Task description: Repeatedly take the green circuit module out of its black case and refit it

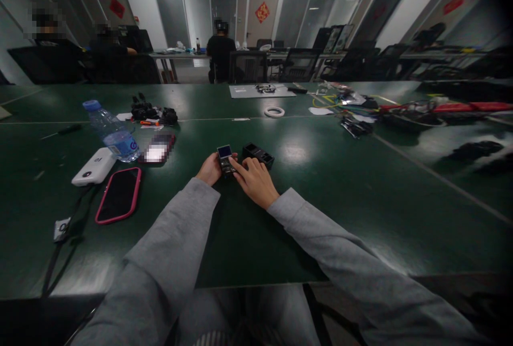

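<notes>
My left hand [210, 169] is closed round a small dark electronic device with a screen [225, 152], holding it just above the green table. The screen sits at its upper end, and small parts, perhaps keys, show below it. My right hand [257, 182] reaches over from the right; its index finger is stretched out and touches the lower part of the device. Its other fingers are loosely bent and hold nothing that I can see. Right behind that hand lies a black box-shaped piece [258, 153], partly covered by the fingers.
On the left are a water bottle [116, 135], a white power bank [94, 166] with a cable, and a pink-edged phone [119, 195]. A tape roll [274, 112] and a grey board [256, 92] lie farther back. Wires [352, 101] clutter the right. People sit beyond.
</notes>
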A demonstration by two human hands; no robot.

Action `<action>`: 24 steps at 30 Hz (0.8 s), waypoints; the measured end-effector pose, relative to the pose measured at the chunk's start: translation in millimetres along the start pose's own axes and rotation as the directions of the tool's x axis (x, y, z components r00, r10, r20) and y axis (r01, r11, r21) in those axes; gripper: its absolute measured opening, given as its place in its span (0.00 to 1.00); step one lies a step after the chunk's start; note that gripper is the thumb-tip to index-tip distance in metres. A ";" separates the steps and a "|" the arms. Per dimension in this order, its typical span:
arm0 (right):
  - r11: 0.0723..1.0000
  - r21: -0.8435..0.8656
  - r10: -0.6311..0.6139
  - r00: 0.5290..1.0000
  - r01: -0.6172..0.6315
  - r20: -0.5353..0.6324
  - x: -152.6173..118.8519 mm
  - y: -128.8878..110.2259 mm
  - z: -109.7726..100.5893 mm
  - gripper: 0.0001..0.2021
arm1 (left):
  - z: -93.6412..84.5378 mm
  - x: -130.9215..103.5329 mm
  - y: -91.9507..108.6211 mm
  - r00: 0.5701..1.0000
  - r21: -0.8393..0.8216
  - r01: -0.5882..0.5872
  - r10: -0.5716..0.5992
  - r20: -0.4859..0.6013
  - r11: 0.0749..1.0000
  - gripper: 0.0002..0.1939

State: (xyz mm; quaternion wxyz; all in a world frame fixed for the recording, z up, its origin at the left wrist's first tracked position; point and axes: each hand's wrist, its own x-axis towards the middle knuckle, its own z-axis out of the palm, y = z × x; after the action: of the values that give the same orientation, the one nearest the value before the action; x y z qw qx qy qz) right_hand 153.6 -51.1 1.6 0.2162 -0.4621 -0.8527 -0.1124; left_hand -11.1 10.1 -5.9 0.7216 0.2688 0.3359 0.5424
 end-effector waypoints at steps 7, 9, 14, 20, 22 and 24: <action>1.000 0.016 0.003 1.000 -0.003 -0.001 0.4 0.1 -0.8 0.23 | 2.9 -2.6 1.1 1.000 0.007 0.001 -0.001 -0.007 1.000 0.20; 1.000 0.021 0.003 1.000 -0.003 0.002 0.8 0.1 -0.9 0.22 | 2.1 -1.7 0.8 1.000 -0.001 0.006 -0.006 -0.005 1.000 0.20; 1.000 0.017 0.003 1.000 -0.003 0.014 0.7 -0.3 -1.3 0.23 | 0.0 0.3 -0.2 1.000 -0.022 0.019 -0.019 -0.014 1.000 0.20; 1.000 0.015 0.009 0.999 -0.010 0.032 -0.5 -0.2 0.1 0.25 | 2.1 -2.4 0.9 1.000 0.008 0.007 -0.007 -0.006 1.000 0.19; 0.999 0.037 0.002 1.000 -0.003 0.026 -0.6 0.1 1.0 0.25 | 3.3 -4.4 2.4 1.000 0.005 0.022 -0.022 -0.009 1.000 0.20; 0.997 0.076 -0.001 1.000 0.000 0.004 -0.4 0.6 1.1 0.24 | 4.1 -6.4 4.6 0.999 -0.006 0.038 -0.038 -0.015 0.999 0.20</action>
State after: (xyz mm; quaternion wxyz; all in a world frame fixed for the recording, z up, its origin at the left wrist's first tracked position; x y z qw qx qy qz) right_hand 154.0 -50.6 0.4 0.2320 -0.4535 -0.8569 -0.0790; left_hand -11.9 5.1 1.4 0.7301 0.2564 0.3448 0.5313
